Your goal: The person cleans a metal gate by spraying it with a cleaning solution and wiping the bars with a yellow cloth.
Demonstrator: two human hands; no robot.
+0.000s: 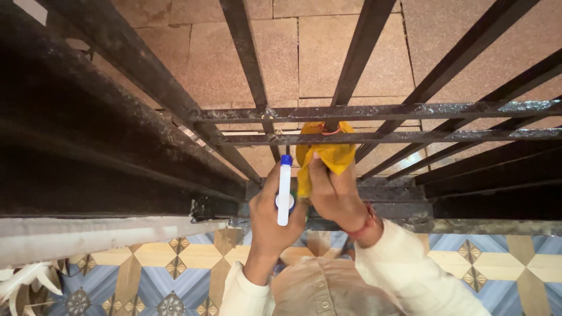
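Note:
My left hand [270, 217] holds a white spray bottle [284, 193] with a blue nozzle, pointed up toward a black metal railing [374, 111]. My right hand [333, 190] presses a yellow cloth [328, 149] around one vertical bar of the railing, just below its two horizontal rails. A red thread band sits on my right wrist. Both arms wear cream sleeves.
The black iron bars [252, 64] fan out over reddish stone paving [339, 52] far below. A thick dark rail [88, 134] runs along the left. A patterned blue and tan tile floor [497, 263] lies under me, with white petals [26, 281] at the lower left.

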